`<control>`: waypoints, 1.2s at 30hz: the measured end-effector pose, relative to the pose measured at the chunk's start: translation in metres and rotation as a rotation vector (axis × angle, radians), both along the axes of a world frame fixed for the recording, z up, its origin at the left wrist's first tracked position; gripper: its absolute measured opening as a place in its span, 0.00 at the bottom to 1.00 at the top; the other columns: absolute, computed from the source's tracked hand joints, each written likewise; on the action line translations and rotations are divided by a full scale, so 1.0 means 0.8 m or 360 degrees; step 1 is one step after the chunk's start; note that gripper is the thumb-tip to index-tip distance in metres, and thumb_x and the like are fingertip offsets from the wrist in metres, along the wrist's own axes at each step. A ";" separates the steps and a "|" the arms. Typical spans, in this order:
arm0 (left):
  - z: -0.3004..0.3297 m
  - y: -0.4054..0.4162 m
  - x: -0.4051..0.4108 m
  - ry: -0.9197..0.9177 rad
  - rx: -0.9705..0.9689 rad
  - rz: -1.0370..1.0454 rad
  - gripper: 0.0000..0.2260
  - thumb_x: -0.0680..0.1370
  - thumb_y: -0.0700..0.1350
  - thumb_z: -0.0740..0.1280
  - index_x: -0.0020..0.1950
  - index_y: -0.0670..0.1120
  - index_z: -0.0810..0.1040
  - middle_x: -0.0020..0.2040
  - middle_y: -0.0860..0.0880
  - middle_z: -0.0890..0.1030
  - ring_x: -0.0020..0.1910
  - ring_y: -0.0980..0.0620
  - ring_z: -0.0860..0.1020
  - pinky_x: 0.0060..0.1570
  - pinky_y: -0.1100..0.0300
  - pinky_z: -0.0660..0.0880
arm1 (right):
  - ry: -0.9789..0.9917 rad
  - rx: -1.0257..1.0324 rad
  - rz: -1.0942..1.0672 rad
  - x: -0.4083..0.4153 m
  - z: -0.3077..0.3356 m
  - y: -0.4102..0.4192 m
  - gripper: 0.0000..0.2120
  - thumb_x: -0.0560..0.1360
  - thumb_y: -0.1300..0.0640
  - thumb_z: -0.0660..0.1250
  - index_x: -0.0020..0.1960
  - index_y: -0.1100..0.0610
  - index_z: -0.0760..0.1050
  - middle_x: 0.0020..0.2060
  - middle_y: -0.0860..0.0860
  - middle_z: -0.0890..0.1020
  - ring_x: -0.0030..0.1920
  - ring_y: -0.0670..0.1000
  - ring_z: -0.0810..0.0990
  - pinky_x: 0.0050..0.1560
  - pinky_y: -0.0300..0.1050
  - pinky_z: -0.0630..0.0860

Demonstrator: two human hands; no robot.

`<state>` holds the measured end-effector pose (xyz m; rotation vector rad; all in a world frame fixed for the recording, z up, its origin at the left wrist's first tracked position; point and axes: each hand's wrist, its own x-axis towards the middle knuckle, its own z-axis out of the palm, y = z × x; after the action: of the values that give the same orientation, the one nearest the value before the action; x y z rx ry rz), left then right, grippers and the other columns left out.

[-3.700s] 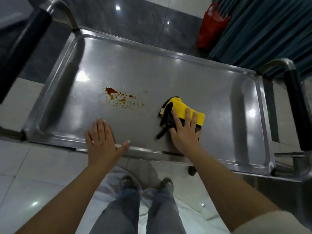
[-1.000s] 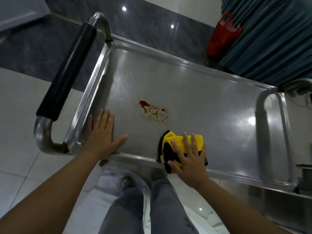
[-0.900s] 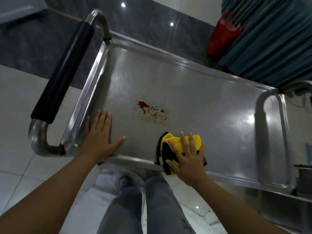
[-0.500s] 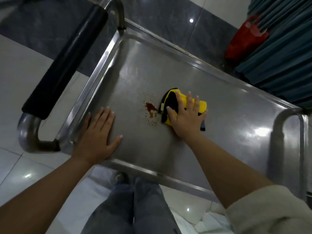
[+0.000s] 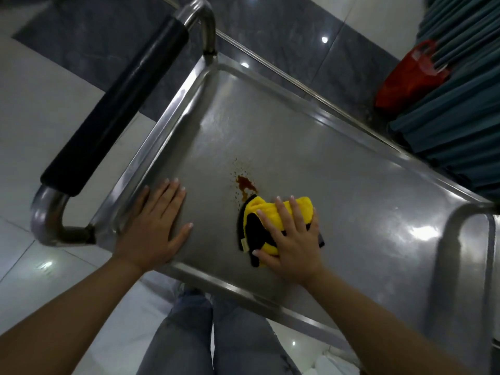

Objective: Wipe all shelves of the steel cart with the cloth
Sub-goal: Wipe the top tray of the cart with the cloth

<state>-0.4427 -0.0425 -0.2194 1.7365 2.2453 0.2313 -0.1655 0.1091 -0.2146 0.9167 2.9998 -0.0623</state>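
The steel cart's top shelf [image 5: 351,163] fills the middle of the head view. A brown stain [image 5: 244,184] with small splatter lies near its centre. A folded yellow and black cloth [image 5: 257,220] lies just below and right of the stain, its top edge touching the stain. My right hand [image 5: 293,239] presses flat on the cloth with fingers spread. My left hand [image 5: 155,226] rests flat on the shelf near the near-left corner, fingers straight. The lower shelves are hidden.
The cart's handle with a black grip [image 5: 113,104] runs along the left end. A red plastic bag [image 5: 408,74] and dark teal curtains [image 5: 460,90] sit beyond the far right rim. My legs in grey jeans [image 5: 205,339] stand on the tiled floor below.
My right hand has pulled the cloth back toward me and to the right, off most of the stain. The stain looks smaller than a second ago. My left hand has stayed put.
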 end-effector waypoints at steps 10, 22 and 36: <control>-0.004 0.001 0.000 -0.0003 -0.0002 0.0036 0.32 0.79 0.61 0.51 0.77 0.43 0.55 0.78 0.45 0.56 0.77 0.49 0.52 0.75 0.45 0.48 | -0.0020 -0.0384 -0.0658 -0.124 0.001 0.192 0.32 0.73 0.27 0.44 0.74 0.33 0.42 0.78 0.47 0.46 0.77 0.55 0.40 0.69 0.73 0.41; 0.003 0.014 -0.014 0.0020 -0.0018 0.0042 0.33 0.78 0.61 0.53 0.77 0.44 0.56 0.78 0.46 0.55 0.77 0.49 0.51 0.75 0.46 0.48 | -0.0041 -0.0425 -0.0547 -0.151 0.014 0.240 0.37 0.70 0.25 0.50 0.75 0.34 0.43 0.78 0.49 0.49 0.77 0.54 0.43 0.69 0.71 0.39; 0.006 0.011 -0.017 -0.0059 0.0033 -0.0016 0.32 0.78 0.60 0.51 0.76 0.41 0.59 0.77 0.42 0.59 0.77 0.48 0.53 0.74 0.41 0.52 | 0.0007 -0.0253 -0.0481 -0.055 0.005 -0.093 0.36 0.74 0.27 0.51 0.77 0.40 0.49 0.78 0.50 0.52 0.78 0.58 0.47 0.68 0.74 0.50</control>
<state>-0.4563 -0.0337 -0.2146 1.7391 2.2154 0.2832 -0.2091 0.0348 -0.2105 1.3388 2.7818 -0.2983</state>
